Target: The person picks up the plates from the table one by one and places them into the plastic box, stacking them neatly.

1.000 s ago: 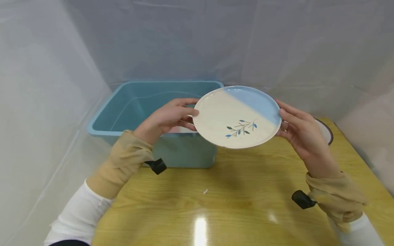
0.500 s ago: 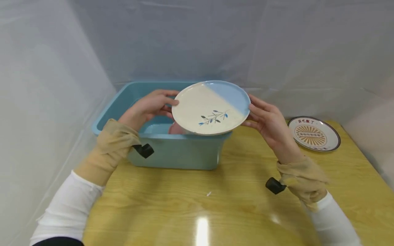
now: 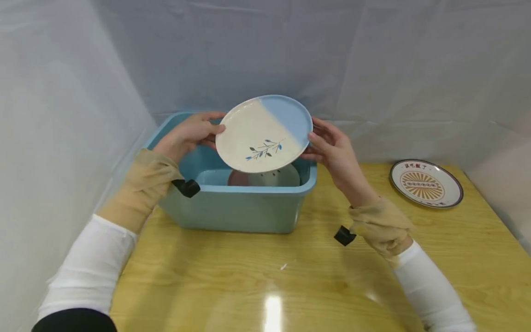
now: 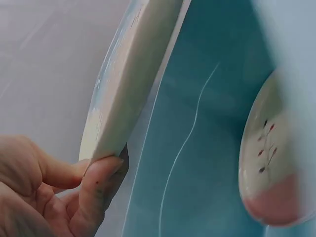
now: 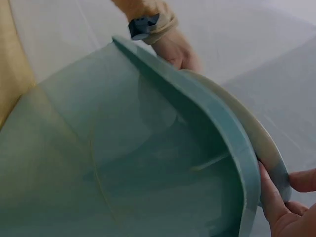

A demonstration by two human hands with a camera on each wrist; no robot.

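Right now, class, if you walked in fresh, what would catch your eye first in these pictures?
First, the cream and blue plate with a leaf sprig, held tilted above the blue tub by the left hand and right hand at opposite edges. Next, another plate inside the tub, and a sunburst plate on the wooden table at right.

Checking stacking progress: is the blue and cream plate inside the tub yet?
Not yet: both hands hold the plate tilted above the tub.

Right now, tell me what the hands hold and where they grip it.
Both hold the cream-and-blue plate by its rim: left hand at the left edge, right hand at the right.
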